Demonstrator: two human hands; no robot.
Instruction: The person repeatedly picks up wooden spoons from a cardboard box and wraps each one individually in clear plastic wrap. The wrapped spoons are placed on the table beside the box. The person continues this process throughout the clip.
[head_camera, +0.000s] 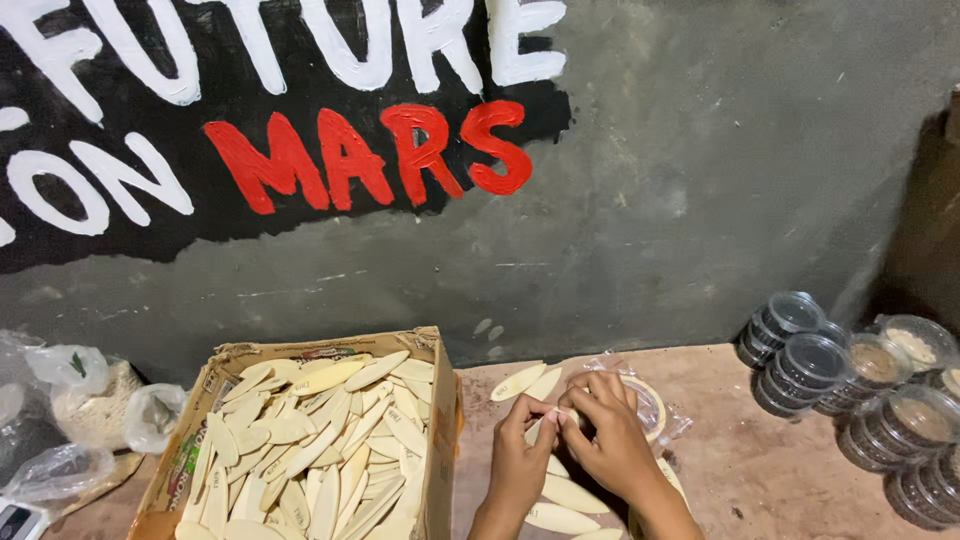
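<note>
My left hand (520, 462) and my right hand (612, 440) meet at the bottom centre, over a brown tabletop (740, 450). Both pinch the same small pale oval piece (548, 424); my fingers hide most of it. Under and behind my right hand lies a crinkled clear plastic bag (655, 405) with a round rim showing through it. Loose pale oval pieces (520, 382) lie around my hands, two beyond them and several below. An open cardboard box (445, 440) to the left of my left hand is filled with many of the same ovals.
Stacks of small clear round lidded containers (800, 365) lie on their sides at the right, some holding a tan filling. Clear plastic bags (95, 400) sit at the far left. A grey wall with painted lettering (640, 200) stands just behind the table.
</note>
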